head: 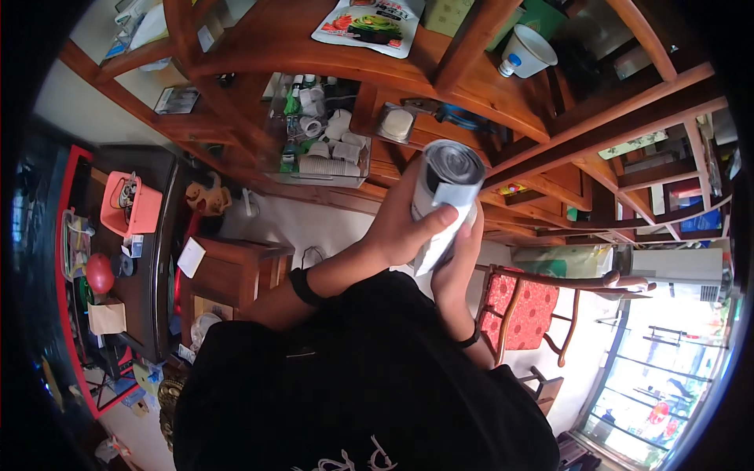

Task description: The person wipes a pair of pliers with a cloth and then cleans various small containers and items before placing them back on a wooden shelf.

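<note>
A roll of thin grey sheet material, probably plastic (452, 162), stands tilted in front of my chest, its spiral-wound end facing up. A white wrapper or label (442, 226) covers part of its side. My left hand (400, 226) wraps around the roll from the left, thumb pressed across the front. From the right, my right hand (462, 253) grips the lower side, with its thumb close to the left one. Some of the fingers are hidden behind the roll.
Ahead stands a wooden shelf unit (489, 100) holding a printed food pouch (371, 26), a white cup (527, 52) and a clear bin (330, 173) of bottles and cups. A dark cabinet (138, 294) with a pink basket (147, 209) is left; a red-cushioned chair (521, 309) is right.
</note>
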{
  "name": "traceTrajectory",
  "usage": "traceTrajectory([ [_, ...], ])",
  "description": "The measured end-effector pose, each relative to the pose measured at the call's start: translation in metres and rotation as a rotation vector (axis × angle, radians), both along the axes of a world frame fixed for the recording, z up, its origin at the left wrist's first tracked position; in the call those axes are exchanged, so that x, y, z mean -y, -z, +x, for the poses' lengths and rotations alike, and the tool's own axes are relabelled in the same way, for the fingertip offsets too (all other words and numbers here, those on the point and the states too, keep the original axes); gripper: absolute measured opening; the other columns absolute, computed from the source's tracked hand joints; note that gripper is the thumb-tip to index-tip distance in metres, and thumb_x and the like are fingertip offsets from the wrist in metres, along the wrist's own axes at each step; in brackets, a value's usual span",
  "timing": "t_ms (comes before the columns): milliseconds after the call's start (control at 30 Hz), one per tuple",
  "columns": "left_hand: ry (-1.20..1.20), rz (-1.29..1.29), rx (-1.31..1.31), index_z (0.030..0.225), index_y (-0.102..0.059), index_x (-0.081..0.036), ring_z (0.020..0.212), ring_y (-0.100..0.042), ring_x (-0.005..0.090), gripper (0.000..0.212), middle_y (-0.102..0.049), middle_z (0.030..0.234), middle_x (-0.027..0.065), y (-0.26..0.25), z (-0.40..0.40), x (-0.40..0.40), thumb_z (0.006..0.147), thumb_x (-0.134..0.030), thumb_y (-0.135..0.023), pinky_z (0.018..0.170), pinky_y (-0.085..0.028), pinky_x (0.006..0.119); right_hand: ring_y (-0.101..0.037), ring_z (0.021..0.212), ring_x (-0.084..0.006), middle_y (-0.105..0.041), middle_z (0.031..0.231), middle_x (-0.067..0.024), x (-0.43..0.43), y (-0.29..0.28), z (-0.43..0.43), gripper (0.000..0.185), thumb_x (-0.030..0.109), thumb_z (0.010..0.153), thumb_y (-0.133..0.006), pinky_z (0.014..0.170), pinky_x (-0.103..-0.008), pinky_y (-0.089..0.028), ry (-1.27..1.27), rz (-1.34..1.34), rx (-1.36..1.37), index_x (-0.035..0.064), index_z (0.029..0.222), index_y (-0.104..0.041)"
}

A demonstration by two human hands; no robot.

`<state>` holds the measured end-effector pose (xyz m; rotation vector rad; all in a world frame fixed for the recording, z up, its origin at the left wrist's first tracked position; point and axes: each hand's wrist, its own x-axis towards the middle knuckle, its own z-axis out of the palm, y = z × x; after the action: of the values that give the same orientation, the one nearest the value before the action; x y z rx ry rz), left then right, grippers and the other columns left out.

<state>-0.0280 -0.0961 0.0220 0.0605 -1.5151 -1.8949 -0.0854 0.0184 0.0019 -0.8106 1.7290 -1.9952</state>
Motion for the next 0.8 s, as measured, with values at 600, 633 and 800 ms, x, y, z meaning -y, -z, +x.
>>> traceTrajectory([
  [600, -0.071, 0.064, 0.353, 0.138, -0.028, 0.005, 0.119, -0.053, 0.0236, 0.076, -0.048, 0.131, 0.0197, 0.005, 0.012, 0.023, 0.092, -0.044, -0.063, 0.096, -0.046, 0.033, -0.06, 0.111, -0.025, -0.058, 0.125, -0.0165, 0.002, 0.008, -0.026, 0.067, 0.022, 0.082, -0.064, 0.096, -0.037, -0.049, -0.164, -0.091, 0.364, -0.0037, 0.139, -0.039],
  [633, -0.025, 0.061, 0.301, 0.14, -0.027, 0.005, 0.119, -0.053, 0.0242, 0.077, -0.049, 0.131, 0.02, 0.006, 0.013, 0.028, 0.092, -0.044, -0.064, 0.096, -0.046, 0.034, -0.06, 0.111, -0.025, -0.058, 0.125, -0.0165, 0.002, 0.008, -0.028, 0.067, 0.022, 0.082, -0.064, 0.096, -0.037, -0.049, -0.163, -0.09, 0.364, -0.0037, 0.139, -0.039],
  [800, 0.352, 0.636, 0.134, 0.135, -0.047, 0.002, 0.115, -0.06, 0.0237, 0.062, -0.06, 0.126, 0.0159, 0.027, 0.013, 0.035, 0.09, -0.037, -0.063, 0.097, -0.048, 0.037, -0.062, 0.106, -0.0217, -0.061, 0.12, -0.0144, 0.008, 0.006, -0.024, 0.062, 0.03, 0.084, -0.063, 0.092, -0.0336, -0.05, -0.376, -0.04, 0.537, -0.0054, 0.133, -0.046],
])
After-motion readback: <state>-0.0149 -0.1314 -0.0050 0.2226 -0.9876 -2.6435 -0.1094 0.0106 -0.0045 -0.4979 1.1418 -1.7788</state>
